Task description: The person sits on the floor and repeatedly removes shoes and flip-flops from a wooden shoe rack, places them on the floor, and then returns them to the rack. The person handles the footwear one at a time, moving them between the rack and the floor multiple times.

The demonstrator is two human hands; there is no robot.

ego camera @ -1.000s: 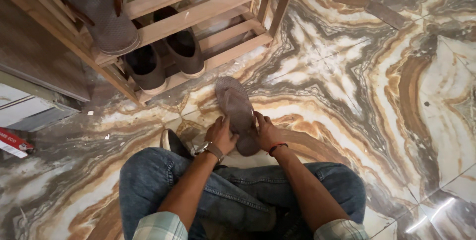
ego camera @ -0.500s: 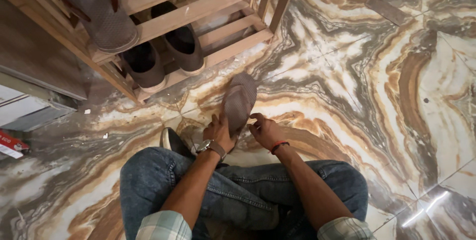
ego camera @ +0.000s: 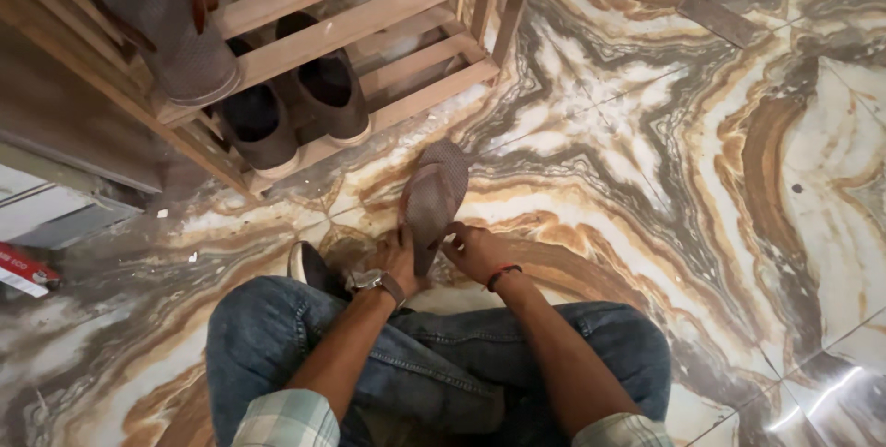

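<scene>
Just below the middle of the frame, the left hand [ego camera: 395, 258] grips the heel end of a brown sandal [ego camera: 430, 196], sole turned up, toe pointing toward the wooden shoe rack [ego camera: 369, 18] in the upper left. The right hand [ego camera: 472, 249] touches the sandal's edge with curled fingers; whether it truly grips I cannot tell. Held only at one end, the sandal could twist loose and slap onto the marble floor [ego camera: 720, 179].
</scene>
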